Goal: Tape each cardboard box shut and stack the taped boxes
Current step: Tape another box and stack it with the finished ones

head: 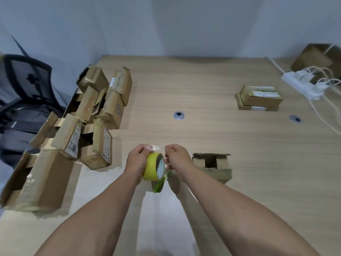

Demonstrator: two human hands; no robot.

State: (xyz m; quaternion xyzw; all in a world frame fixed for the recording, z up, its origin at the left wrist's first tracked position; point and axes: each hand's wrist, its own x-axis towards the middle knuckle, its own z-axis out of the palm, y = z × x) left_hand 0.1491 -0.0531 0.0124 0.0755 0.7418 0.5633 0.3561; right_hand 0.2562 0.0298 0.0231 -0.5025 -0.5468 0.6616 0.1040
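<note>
The left hand clasps the round yellow tape roll; the right hand pinches its glossy clear tape end.

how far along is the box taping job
Two stacked boxes at the far right look taped. The left hand grips the yellow tape roll while the right hand pinches its free end, beside an open box. The heap of boxes on the left awaits taping, several visibly open.

matt cardboard boxes, glossy tape roll, wood-grain table
</note>
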